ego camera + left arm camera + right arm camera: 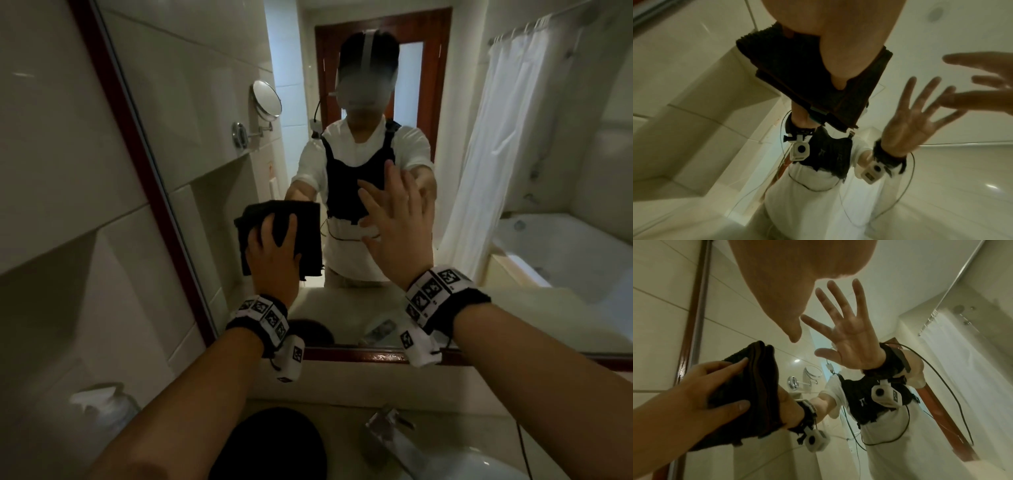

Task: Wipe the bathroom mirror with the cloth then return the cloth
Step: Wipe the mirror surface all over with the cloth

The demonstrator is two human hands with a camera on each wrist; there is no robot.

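Left hand (270,253) presses cloth (301,233) on mirror (212,113) near its frame (137,144).

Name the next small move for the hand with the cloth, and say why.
Probably sweep the left hand sideways, toward the mirror's frame. It presses the folded dark cloth flat on the glass low down, near the left edge, and the open right hand is spread in front of the glass beside it.

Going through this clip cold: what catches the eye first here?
The left hand presses a folded dark cloth flat against the mirror, near its left frame. Beside it, the right hand is spread open toward the glass, and the person's reflection fills the middle of the mirror.
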